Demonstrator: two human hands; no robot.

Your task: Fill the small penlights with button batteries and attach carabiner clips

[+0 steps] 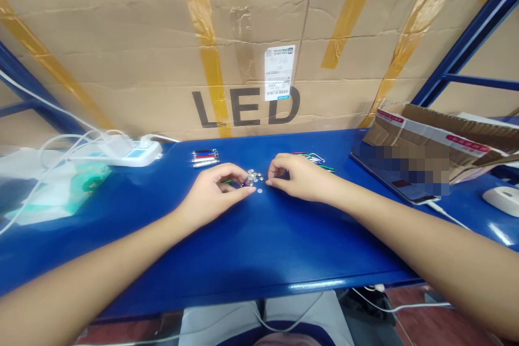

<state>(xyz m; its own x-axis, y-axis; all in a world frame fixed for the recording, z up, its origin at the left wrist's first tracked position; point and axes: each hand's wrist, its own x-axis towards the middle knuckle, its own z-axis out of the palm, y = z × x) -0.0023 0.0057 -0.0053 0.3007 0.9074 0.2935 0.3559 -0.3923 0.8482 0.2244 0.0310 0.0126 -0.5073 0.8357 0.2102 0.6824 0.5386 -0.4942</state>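
Far out to the left of your grip, a clear bag (pixel 60 189) lies on the blue table (pixel 263 238). Just past it is a white power strip (pixel 130 152) with cables trailing off.

Your left hand (pixel 214 192) rests on the table with its fingers curled in and drawn together on a small coloured piece (pixel 242 184). The piece is mostly hidden, so you cannot tell what it is. Behind that hand, a little apart, a short row of thin sticks (pixel 205 157) lies side by side, red and silver among them.

Between your two hands sits a loose heap of small silver discs (pixel 254 177), touching the left fingertips and just beside the right ones. One disc lies a little nearer to you than the rest.

Your right hand (pixel 298 175) is knuckles-up with thumb and forefinger pinched together at the edge of the heap — whether a disc is caught between them does not show. Just behind this hand lie a few green and silver clips (pixel 320 161).

Well off to the right is a dark tablet (pixel 401 175), then a white mouse (pixel 505 199). A big cardboard box (pixel 141 65) marked LED stands behind everything.
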